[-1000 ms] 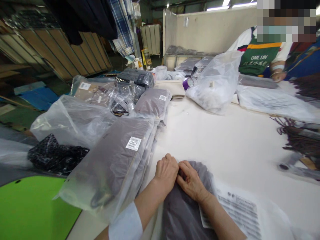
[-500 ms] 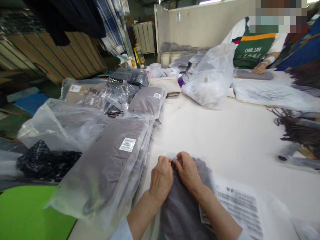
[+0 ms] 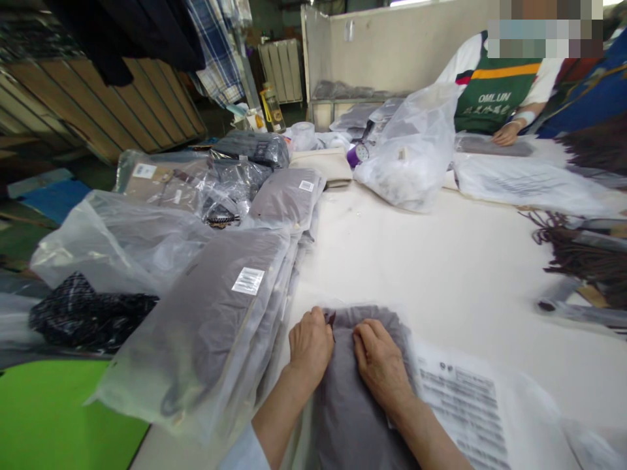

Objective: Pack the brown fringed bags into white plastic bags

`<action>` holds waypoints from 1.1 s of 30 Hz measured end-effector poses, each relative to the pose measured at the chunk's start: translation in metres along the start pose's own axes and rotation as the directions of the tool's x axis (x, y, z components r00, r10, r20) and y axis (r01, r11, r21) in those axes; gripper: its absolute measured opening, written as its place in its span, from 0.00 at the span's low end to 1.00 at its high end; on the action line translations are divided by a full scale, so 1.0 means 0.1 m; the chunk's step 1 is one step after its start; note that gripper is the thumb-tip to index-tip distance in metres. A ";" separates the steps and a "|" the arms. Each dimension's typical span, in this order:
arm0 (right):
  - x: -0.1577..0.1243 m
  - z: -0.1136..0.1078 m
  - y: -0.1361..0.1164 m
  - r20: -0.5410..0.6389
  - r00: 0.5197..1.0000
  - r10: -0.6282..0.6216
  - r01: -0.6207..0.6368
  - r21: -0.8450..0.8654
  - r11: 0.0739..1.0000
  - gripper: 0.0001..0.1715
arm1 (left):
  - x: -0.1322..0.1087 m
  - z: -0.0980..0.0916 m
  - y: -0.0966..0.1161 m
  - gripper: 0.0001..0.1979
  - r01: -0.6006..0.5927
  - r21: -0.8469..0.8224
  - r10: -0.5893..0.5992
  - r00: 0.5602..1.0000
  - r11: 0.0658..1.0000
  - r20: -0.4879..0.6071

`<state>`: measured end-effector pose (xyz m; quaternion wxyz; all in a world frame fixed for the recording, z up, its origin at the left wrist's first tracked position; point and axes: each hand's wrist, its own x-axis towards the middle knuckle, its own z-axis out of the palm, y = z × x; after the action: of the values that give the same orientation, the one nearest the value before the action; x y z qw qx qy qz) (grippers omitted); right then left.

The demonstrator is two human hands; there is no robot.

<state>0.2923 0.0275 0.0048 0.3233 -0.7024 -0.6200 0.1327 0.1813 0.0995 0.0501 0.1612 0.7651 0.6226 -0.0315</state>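
Observation:
A dark grey folded garment in a clear plastic bag (image 3: 350, 424) lies on the white table before me, its far end under my hands. At its far left corner my left hand (image 3: 312, 346) is closed, fingertips pinching the edge beside a small dark brown strip (image 3: 332, 320). My right hand (image 3: 385, 362) rests on the garment's right half with fingers curled and thumb pressed in, apparently gripping the bag's film; the fingertips are partly hidden. Printed lettering on clear film (image 3: 463, 398) shows to the right, partly behind my right forearm.
A stack of bagged grey garments (image 3: 210, 333) with a barcode label stands close on my left. Beyond are more bagged goods (image 3: 287, 196) and a large white plastic bag (image 3: 409, 163). Dark fringed bundles (image 3: 573, 254) lie right. A person in a green apron (image 3: 504, 91) works across the table.
My hands were together at the garment's far edge. Now they are apart: the right hand has moved right and slightly nearer, and the left stays at the corner.

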 end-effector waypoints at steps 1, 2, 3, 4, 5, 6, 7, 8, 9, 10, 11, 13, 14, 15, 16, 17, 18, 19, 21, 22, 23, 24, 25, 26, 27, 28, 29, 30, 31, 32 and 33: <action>0.00 0.01 0.00 -0.005 1.000 -0.004 0.004 0.000 1.000 0.09 | 0.00 -0.01 0.00 0.08 -0.005 0.010 0.005 1.000 1.000 0.002; 0.00 0.01 0.00 -0.010 1.000 -0.007 0.007 0.000 1.000 0.10 | 0.00 -0.02 0.00 0.09 -0.013 0.015 0.013 1.000 1.000 0.000; 0.01 0.01 0.00 -0.015 1.000 -0.010 0.010 0.000 1.000 0.10 | 0.00 -0.02 0.01 0.10 -0.025 0.015 0.025 1.000 1.000 -0.006; 0.00 0.00 0.00 -0.018 1.000 -0.013 0.013 0.001 1.000 0.10 | 0.00 -0.02 0.02 0.10 -0.036 0.009 0.037 0.999 0.999 -0.018; 0.00 0.00 0.00 -0.020 1.000 -0.017 0.017 0.001 1.000 0.10 | -0.01 -0.02 0.03 0.11 -0.047 -0.003 0.046 0.998 0.999 -0.033; 0.00 -0.01 0.00 -0.022 1.000 -0.021 0.021 0.000 1.000 0.09 | -0.01 -0.02 0.04 0.10 -0.053 -0.019 0.052 0.997 0.998 -0.050; 0.00 -0.01 0.00 -0.024 0.999 -0.025 0.025 0.000 1.000 0.09 | -0.01 -0.01 0.05 0.10 -0.058 -0.041 0.055 0.996 0.997 -0.065; -0.01 -0.01 0.00 -0.026 0.999 -0.028 0.028 -0.001 1.000 0.09 | -0.02 0.00 0.05 0.09 -0.066 -0.067 0.061 0.995 0.996 -0.075; -0.01 -0.01 0.00 -0.029 0.999 -0.031 0.031 -0.002 1.000 0.09 | -0.02 0.02 0.05 0.09 -0.082 -0.096 0.074 0.994 0.992 -0.080; -0.01 -0.01 0.00 -0.032 0.999 -0.034 0.034 -0.003 0.999 0.09 | -0.03 0.04 0.03 0.08 -0.103 -0.121 0.094 0.992 0.987 -0.080; -0.01 -0.01 0.01 -0.037 0.999 -0.037 0.037 -0.004 0.999 0.09 | -0.04 0.07 0.01 0.07 -0.131 -0.152 0.118 0.989 0.980 -0.089; -0.02 0.01 0.02 -0.054 0.997 -0.046 0.046 -0.004 0.999 0.09 | -0.06 0.14 -0.06 0.07 -0.188 -0.234 0.149 0.973 0.954 -0.175; -0.02 0.01 0.02 -0.065 0.996 -0.054 0.054 -0.003 0.999 0.09 | -0.07 0.19 -0.10 0.08 -0.207 -0.271 0.143 0.961 0.940 -0.237; -0.02 0.02 0.03 -0.076 0.995 -0.062 0.062 -0.004 0.998 0.09 | -0.09 0.23 -0.13 0.09 -0.226 -0.304 0.133 0.945 0.926 -0.297; -0.02 0.03 0.04 -0.086 0.994 -0.070 0.070 -0.004 0.998 0.09 | -0.11 0.27 -0.16 0.10 -0.255 -0.333 0.133 0.928 0.908 -0.348; -0.02 0.03 0.04 -0.093 0.993 -0.077 0.077 -0.006 0.997 0.09 | -0.13 0.30 -0.17 0.12 -0.298 -0.356 0.157 0.913 0.886 -0.376; -0.02 0.03 0.04 -0.097 0.992 -0.083 0.083 -0.008 0.997 0.09 | -0.16 0.31 -0.18 0.14 -0.353 -0.375 0.206 0.902 0.857 -0.378; -0.02 0.03 0.04 -0.099 0.991 -0.086 0.086 -0.010 0.996 0.09 | -0.17 0.32 -0.18 0.16 -0.413 -0.403 0.267 0.890 0.817 -0.370; -0.02 0.03 0.04 -0.099 0.991 -0.090 0.089 -0.014 0.996 0.09 | -0.20 0.32 -0.17 0.18 -0.487 -0.478 0.321 0.863 0.731 -0.389; -0.02 0.03 0.04 -0.098 0.991 -0.091 0.089 -0.016 0.996 0.09 | -0.20 0.30 -0.16 0.17 -0.480 -0.510 0.292 0.866 0.714 -0.406; -0.02 0.03 0.03 -0.098 0.991 -0.091 0.090 -0.017 0.996 0.09 | -0.20 0.29 -0.15 0.17 -0.444 -0.540 0.231 0.879 0.715 -0.418; -0.02 0.03 0.03 -0.097 0.991 -0.092 0.091 -0.019 0.996 0.09 | -0.19 0.28 -0.14 0.18 -0.389 -0.568 0.155 0.896 0.725 -0.416; -0.02 0.03 0.03 -0.097 0.991 -0.093 0.091 -0.020 0.996 0.09 | -0.19 0.27 -0.12 0.19 -0.327 -0.594 0.090 0.915 0.735 -0.393; -0.02 0.03 0.03 -0.097 0.991 -0.092 0.091 -0.022 0.996 0.09 | -0.18 0.26 -0.11 0.20 -0.274 -0.621 0.055 0.936 0.734 -0.348; -0.02 0.03 0.03 -0.098 0.991 -0.091 0.089 -0.025 0.996 0.09 | -0.18 0.25 -0.10 0.22 -0.237 -0.651 0.049 0.955 0.721 -0.293; -0.02 0.03 0.03 -0.099 0.991 -0.090 0.088 -0.027 0.996 0.09 | -0.18 0.23 -0.09 0.23 -0.217 -0.679 0.057 0.966 0.701 -0.250; -0.02 0.03 0.03 -0.101 0.991 -0.090 0.087 -0.030 0.996 0.09 | -0.18 0.22 -0.08 0.24 -0.212 -0.700 0.061 0.970 0.682 -0.234; -0.02 0.03 0.03 -0.102 0.991 -0.090 0.087 -0.032 0.996 0.09 | -0.18 0.21 -0.08 0.23 -0.209 -0.711 0.048 0.970 0.671 -0.239; -0.02 0.03 0.03 -0.103 0.990 -0.091 0.088 -0.033 0.996 0.09 | -0.19 0.20 -0.08 0.23 -0.196 -0.715 0.011 0.967 0.671 -0.254; -0.02 0.03 0.03 -0.105 0.990 -0.094 0.091 -0.035 0.995 0.09 | -0.20 0.20 -0.08 0.22 -0.173 -0.716 -0.034 0.964 0.676 -0.264; -0.02 0.03 0.04 -0.108 0.989 -0.097 0.094 -0.036 0.995 0.09 | -0.21 0.20 -0.08 0.21 -0.148 -0.719 -0.069 0.962 0.679 -0.263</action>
<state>0.2928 0.0269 -0.0003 0.3519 -0.6831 -0.6362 0.0690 0.1714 0.0753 0.0352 0.3685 0.6467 0.5820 0.3275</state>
